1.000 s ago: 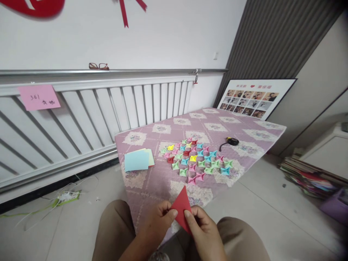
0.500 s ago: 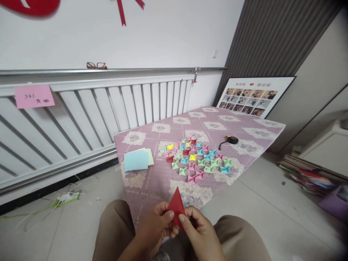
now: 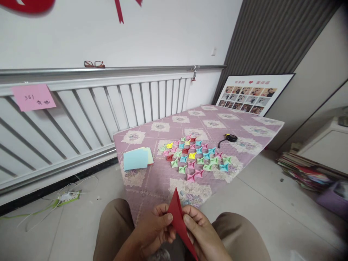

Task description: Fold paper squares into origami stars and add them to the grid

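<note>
A folded red paper (image 3: 178, 217) is held between my two hands above my lap, its pointed tip upward and a long edge running down to the right. My left hand (image 3: 157, 228) pinches its left side with thumb and fingers. On the right side, my right hand (image 3: 202, 232) grips it the same way. Beyond them, several small folded paper pieces (image 3: 192, 156) in pink, green, blue, yellow and red lie in rows on the tablecloth (image 3: 152, 195). A stack of paper sheets, light blue on top (image 3: 135, 159), rests at the table's left.
A black tape measure (image 3: 231, 137) lies on the table's right part. Behind stand a white radiator (image 3: 141, 103) and a photo board (image 3: 252, 95). Glasses (image 3: 94, 64) sit on the pipe. A power strip (image 3: 67, 197) is on the floor at left.
The red paper has opened somewhat along its fold and now shows a longer lower edge toward the right. The view has shifted slightly.
</note>
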The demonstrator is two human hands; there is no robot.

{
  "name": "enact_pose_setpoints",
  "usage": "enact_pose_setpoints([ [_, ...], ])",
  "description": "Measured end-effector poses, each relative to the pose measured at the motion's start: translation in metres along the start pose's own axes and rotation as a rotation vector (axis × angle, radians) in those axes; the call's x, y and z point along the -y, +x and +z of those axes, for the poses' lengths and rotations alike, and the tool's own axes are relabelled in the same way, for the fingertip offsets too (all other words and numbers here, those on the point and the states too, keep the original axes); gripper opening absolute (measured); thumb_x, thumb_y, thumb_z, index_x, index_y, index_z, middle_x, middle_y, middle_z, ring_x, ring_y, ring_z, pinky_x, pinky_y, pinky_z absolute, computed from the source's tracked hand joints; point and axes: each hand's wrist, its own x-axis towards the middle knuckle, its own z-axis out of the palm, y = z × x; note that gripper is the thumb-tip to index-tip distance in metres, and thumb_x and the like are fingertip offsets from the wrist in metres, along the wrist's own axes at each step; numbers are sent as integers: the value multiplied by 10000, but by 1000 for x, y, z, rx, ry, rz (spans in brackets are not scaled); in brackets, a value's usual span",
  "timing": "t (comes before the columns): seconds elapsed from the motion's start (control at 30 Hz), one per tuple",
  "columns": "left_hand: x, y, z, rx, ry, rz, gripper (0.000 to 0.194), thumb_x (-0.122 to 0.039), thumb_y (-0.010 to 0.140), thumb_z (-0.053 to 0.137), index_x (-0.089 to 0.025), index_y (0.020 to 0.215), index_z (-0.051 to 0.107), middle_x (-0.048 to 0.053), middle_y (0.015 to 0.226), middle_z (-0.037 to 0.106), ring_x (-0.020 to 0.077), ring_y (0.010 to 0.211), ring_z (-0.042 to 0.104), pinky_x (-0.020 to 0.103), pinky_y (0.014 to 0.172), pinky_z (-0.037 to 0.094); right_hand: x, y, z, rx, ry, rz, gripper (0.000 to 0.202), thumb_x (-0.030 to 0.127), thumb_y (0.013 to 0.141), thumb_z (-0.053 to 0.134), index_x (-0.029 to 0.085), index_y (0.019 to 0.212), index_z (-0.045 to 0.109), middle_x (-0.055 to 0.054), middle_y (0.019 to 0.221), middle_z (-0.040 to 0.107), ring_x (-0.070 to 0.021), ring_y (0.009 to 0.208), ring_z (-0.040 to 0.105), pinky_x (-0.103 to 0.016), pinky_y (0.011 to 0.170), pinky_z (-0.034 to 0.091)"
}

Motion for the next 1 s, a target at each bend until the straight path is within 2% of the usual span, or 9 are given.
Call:
enact_pose_setpoints([
  [0.1, 0, -1, -2, 40, -30, 4, 327, -347, 695, 788, -109, 847, 625, 25, 614, 618, 80, 464, 554, 153, 437, 402, 2, -2, 2, 99, 82, 66, 349, 526, 712, 697, 207, 755, 562, 10, 532, 588, -147, 494, 570, -241, 515, 402],
  [0.23, -3, -2, 0, 70, -69, 5, 314, -326, 696, 791, -98, 852, 643, 28, 604, 614, 68, 441, 540, 142, 422, 401, 4, -3, 2, 137, 85, 87, 347, 512, 729, 691, 196, 763, 550, 0, 561, 605, -137, 494, 573, -218, 480, 369],
  [0.33, -4, -2, 1, 85, -75, 2, 309, -323, 698, 791, -96, 852, 649, 25, 597, 610, 65, 434, 534, 137, 415, 397, 2, -2, 1, 124, 109, 98, 344, 505, 735, 688, 197, 762, 538, 3, 574, 606, -130, 487, 568, -220, 480, 382],
  [0.53, -5, -2, -1, 73, -47, 0, 307, -345, 695, 788, -109, 834, 647, 21, 623, 614, 60, 437, 525, 139, 414, 372, -3, 0, -3, -15, -25, 114, 420, 572, 660, 716, 195, 728, 545, 9, 562, 600, -114, 458, 534, -200, 444, 349],
  [0.77, -5, -3, -2, 75, -33, -3, 314, -350, 683, 796, -110, 825, 650, 9, 583, 598, 57, 423, 515, 136, 407, 355, -2, -2, -6, 71, -103, 51, 421, 557, 652, 726, 194, 796, 569, 2, 583, 612, -148, 551, 589, -206, 471, 323],
  [0.87, -6, -3, -1, 77, -41, -5, 326, -351, 671, 805, -104, 820, 652, 8, 568, 595, 55, 408, 507, 134, 396, 342, -4, -1, -7, 37, -118, 17, 438, 542, 596, 767, 193, 777, 573, 7, 597, 611, -133, 522, 561, -205, 458, 307],
  [1.0, -7, -4, 0, 77, -44, -12, 337, -346, 674, 804, -97, 848, 659, 24, 615, 616, 54, 429, 515, 138, 411, 355, -6, -1, -7, 30, -87, 35, 446, 564, 588, 763, 195, 753, 574, 8, 604, 603, -121, 506, 535, -204, 454, 303],
])
